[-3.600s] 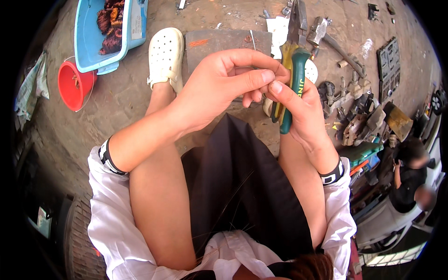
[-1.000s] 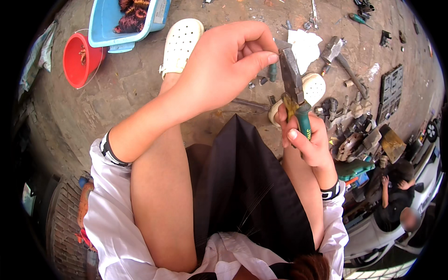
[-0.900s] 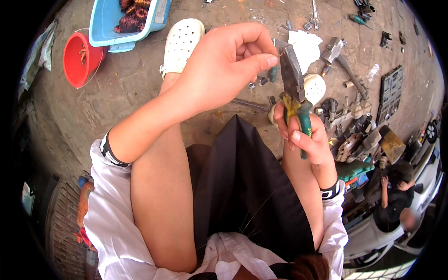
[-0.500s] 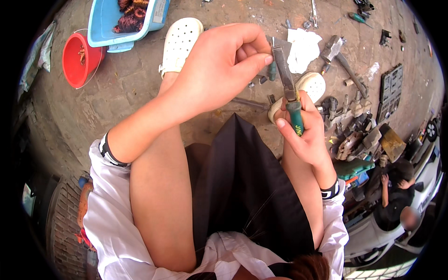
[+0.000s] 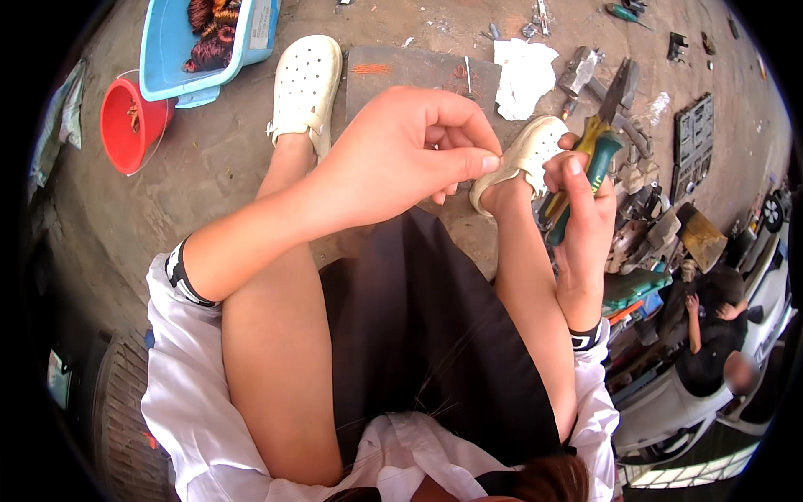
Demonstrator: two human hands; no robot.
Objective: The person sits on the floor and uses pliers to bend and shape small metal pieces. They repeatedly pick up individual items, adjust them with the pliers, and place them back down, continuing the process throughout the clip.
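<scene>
My left hand (image 5: pixel 427 155) is raised over the gap between my legs, thumb and index finger pinched together. What sits in the pinch, if anything, is too small to make out. My right hand (image 5: pixel 585 213), level with my right shoe, is closed round the pliers (image 5: pixel 604 138). These have green and yellow handles and dark metal jaws pointing up and away, apart from my left hand. Beyond my left hand a flat dark plate (image 5: pixel 389 84) lies on the ground, bearing a small bunch of short copper-coloured wire pieces (image 5: pixel 370 69) and a thin metal rod (image 5: pixel 468 75).
At far left stand a red bucket (image 5: pixel 138 125) and a blue basin (image 5: pixel 180 63) holding copper-wound coils (image 5: pixel 213 46). White paper (image 5: pixel 523 79), a hammer (image 5: pixel 579 74) and a black tool case (image 5: pixel 694 146) lie ahead to the right. A person (image 5: pixel 715 335) sits by a car at right.
The pliers have swung right, away from my left fingertips, in my right hand. My left hand has lowered slightly and stays pinched. More of the plate shows.
</scene>
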